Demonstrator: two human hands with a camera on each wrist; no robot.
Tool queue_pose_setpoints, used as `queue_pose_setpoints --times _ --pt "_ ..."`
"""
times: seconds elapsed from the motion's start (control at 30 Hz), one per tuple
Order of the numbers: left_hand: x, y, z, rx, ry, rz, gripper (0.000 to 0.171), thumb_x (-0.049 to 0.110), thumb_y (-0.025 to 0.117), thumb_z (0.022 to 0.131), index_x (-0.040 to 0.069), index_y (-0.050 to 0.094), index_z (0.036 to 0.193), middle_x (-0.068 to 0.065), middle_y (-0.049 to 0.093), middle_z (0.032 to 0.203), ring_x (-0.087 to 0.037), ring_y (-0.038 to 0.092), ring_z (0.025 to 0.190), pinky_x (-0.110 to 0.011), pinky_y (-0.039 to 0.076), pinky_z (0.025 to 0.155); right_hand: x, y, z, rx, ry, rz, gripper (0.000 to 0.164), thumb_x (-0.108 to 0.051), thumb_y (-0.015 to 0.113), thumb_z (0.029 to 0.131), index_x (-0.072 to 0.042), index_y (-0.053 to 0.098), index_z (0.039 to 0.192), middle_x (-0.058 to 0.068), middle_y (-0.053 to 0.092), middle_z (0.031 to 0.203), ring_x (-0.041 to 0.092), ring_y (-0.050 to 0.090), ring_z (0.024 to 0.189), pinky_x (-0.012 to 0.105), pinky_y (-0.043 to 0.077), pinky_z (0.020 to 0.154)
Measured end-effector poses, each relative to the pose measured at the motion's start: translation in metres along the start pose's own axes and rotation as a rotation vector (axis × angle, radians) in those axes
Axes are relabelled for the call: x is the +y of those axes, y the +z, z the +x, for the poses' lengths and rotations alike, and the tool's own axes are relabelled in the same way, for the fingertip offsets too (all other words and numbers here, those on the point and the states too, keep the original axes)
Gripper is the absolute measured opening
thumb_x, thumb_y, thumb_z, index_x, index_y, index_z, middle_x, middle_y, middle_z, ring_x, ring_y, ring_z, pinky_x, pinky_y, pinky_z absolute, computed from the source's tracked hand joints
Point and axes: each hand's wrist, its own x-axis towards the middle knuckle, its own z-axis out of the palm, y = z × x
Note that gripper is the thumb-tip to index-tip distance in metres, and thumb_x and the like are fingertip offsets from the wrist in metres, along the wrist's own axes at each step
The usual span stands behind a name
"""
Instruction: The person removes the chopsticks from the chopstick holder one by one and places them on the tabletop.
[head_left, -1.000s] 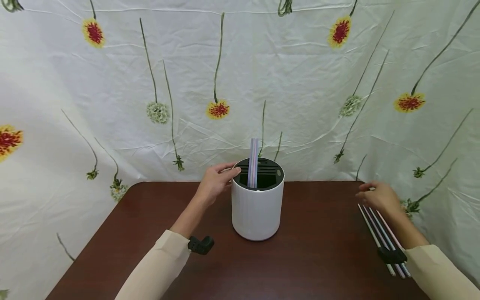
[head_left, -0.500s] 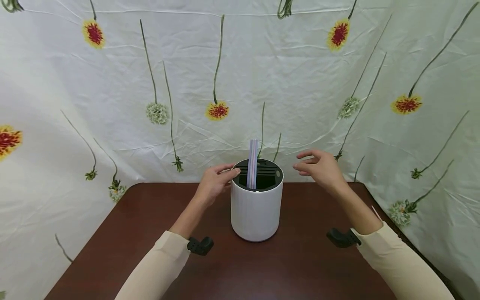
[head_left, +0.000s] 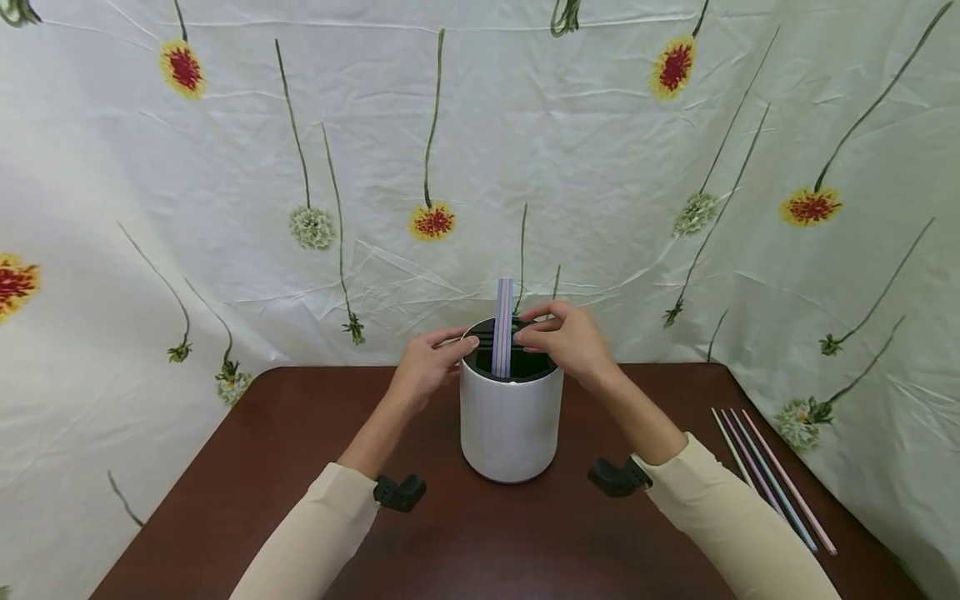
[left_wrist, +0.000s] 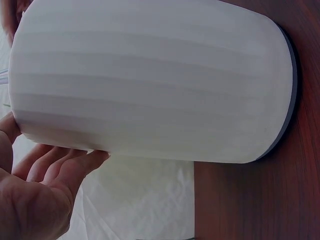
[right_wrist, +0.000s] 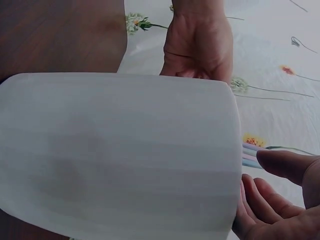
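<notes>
A white cylindrical holder (head_left: 510, 425) with a black slotted insert (head_left: 525, 367) stands upright on the table. My left hand (head_left: 427, 362) grips its rim from the left, thumb on the top edge and fingers against the outer wall, also plain in the left wrist view. Out of the holder rises a bundle of thin pastel sticks (head_left: 503, 325), which look like chopsticks. My right hand (head_left: 566, 337) is over the right side of the rim, thumb and index fingertips right at the bundle and parted. In the right wrist view its thumb (right_wrist: 285, 165) overlaps the sticks' ends.
Several more pastel sticks (head_left: 791, 492) lie side by side on the brown table (head_left: 337, 533) at the right, partly hidden by my right sleeve (head_left: 720, 508). A white cloth (head_left: 600, 150) with printed flowers hangs behind the table.
My right hand has moved left from the loose sticks at the table's right side to the bundle in the holder. The left hand has stayed on the rim.
</notes>
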Motion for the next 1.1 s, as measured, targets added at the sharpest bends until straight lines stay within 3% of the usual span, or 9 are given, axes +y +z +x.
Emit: queue_pose_setpoints --times 0.23,0.6,0.77,0.9,1.1 --pt "0.002 -0.001 -0.001 -0.009 0.006 0.0 0.046 0.029 0.073 0.095 0.012 0.065 0.137 -0.014 0.069 0.131 -0.019 0.069 0.112 -0.041 0.059 0.095 0.001 0.013 0.006 0.022 0.004 0.031 0.03 -0.007 0.076 0.09 0.002 0.068 0.117 0.023 0.075 0.111 0.038 0.074 0.098 0.049 0.058 0.094" --pt "0.002 -0.002 0.0 -0.001 0.007 0.008 0.046 0.03 0.073 0.095 0.013 0.066 0.137 -0.013 0.069 0.132 -0.02 0.068 0.116 -0.045 0.056 0.099 0.004 0.022 0.009 0.05 0.003 0.012 0.023 -0.008 0.077 0.089 0.002 0.07 0.108 0.02 0.077 0.104 0.028 0.077 0.09 0.038 0.062 0.085" --pt "0.001 -0.002 0.0 -0.004 0.013 0.012 0.047 0.03 0.073 0.095 0.012 0.065 0.138 -0.013 0.068 0.133 -0.022 0.067 0.116 -0.05 0.054 0.102 0.005 0.025 0.009 0.082 0.007 -0.019 0.019 -0.01 0.078 0.088 -0.002 0.072 0.104 0.015 0.078 0.098 0.022 0.075 0.084 0.04 0.061 0.084" --pt "0.001 -0.002 -0.001 -0.004 0.012 0.009 0.047 0.03 0.074 0.095 0.013 0.065 0.137 -0.013 0.068 0.133 -0.022 0.068 0.116 -0.05 0.054 0.102 0.005 0.025 0.008 0.096 0.008 0.004 0.018 -0.009 0.078 0.088 -0.001 0.072 0.103 0.017 0.078 0.099 0.024 0.076 0.084 0.046 0.06 0.088" --pt "0.001 0.0 -0.002 -0.008 0.006 0.01 0.046 0.03 0.074 0.094 0.013 0.066 0.136 -0.013 0.068 0.132 -0.022 0.068 0.115 -0.045 0.056 0.099 0.001 0.022 0.005 0.103 0.013 0.098 0.02 -0.006 0.076 0.09 0.002 0.069 0.108 0.021 0.076 0.106 0.031 0.076 0.09 0.043 0.061 0.087"
